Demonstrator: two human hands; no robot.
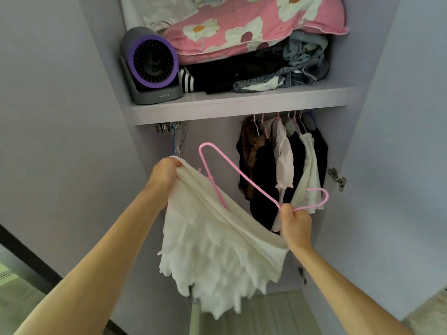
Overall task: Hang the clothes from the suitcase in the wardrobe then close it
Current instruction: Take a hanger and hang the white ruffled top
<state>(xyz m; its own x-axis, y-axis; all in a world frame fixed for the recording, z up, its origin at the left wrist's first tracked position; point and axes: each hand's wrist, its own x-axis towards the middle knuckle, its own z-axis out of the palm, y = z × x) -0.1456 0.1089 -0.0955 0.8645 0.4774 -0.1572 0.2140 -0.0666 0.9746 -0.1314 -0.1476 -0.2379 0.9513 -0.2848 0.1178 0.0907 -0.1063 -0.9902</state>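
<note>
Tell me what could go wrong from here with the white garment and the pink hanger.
1. Only part of the pink hanger sits inside the white garment; if the left hand lets go, it may slide off.
2. The hanger's hook, by the right hand, lies near the hung clothes and might snag them.

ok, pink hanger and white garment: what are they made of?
The pink hanger: thin, uniform matte pink rod; plastic or coated wire, cannot tell which. The white garment: soft matte cloth, draping in folds, fluffy ragged hem; probably fleece or a plush knit.
</note>
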